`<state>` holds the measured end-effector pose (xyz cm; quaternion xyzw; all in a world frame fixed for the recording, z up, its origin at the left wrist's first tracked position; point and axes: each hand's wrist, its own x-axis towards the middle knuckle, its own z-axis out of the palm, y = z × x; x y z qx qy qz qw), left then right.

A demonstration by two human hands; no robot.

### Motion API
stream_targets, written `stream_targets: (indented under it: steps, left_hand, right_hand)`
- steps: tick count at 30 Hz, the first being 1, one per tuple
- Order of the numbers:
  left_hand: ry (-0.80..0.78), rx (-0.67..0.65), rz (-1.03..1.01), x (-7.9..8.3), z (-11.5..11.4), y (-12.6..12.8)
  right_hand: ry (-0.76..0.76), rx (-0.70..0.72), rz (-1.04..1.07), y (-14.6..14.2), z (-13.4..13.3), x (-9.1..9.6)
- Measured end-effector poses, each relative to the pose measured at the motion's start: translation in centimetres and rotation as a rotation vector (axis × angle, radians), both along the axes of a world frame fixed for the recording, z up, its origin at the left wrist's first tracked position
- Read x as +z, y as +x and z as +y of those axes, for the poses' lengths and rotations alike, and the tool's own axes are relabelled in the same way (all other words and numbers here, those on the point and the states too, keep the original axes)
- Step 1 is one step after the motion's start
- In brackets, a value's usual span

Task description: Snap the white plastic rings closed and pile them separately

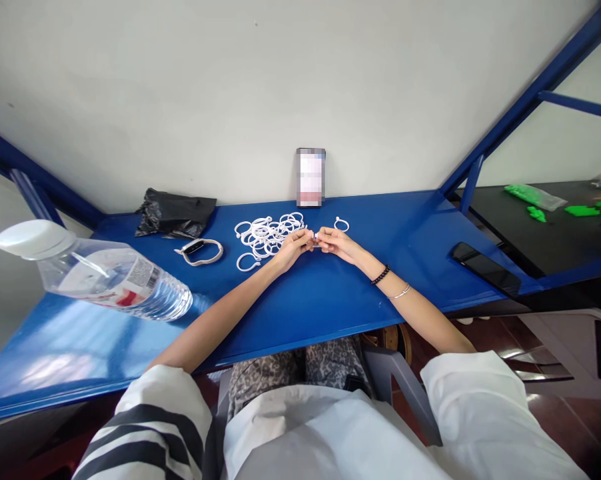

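My left hand (294,247) and my right hand (336,242) meet over the middle of the blue table, fingertips pinched together. Between them is a small white plastic ring (316,236), mostly hidden by the fingers. Just left of my left hand lies a loose pile of white plastic rings (264,232), overlapping one another. One separate white ring (341,231) rests behind my right hand. Another ring (239,263) lies at the near left edge of the pile.
A phone (310,177) leans upright against the wall. A black plastic bag (175,212), a watch (200,250) and a tall water bottle (125,277) stand or lie on the left of the table (300,307). A dark phone (485,268) lies right. Green pieces (583,211) sit on a neighbouring dark table.
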<state>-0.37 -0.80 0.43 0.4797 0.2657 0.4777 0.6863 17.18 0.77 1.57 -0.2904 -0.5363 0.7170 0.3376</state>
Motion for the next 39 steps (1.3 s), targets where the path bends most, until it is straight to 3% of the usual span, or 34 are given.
stream_targets:
  steps: [18,26,39]
  left_hand:
    - [-0.024,0.029,0.008,0.04,-0.08,0.12]
    - [0.049,-0.025,0.035,-0.81,0.47,-0.13]
    - [0.093,-0.097,0.051,-0.77,0.53,-0.56]
  right_hand:
    - [0.104,-0.123,0.024,-0.49,-0.38,0.17]
    - [0.119,-0.072,-0.015,-0.52,-0.74,0.59]
    - [0.080,0.016,0.029,0.03,-0.23,0.34]
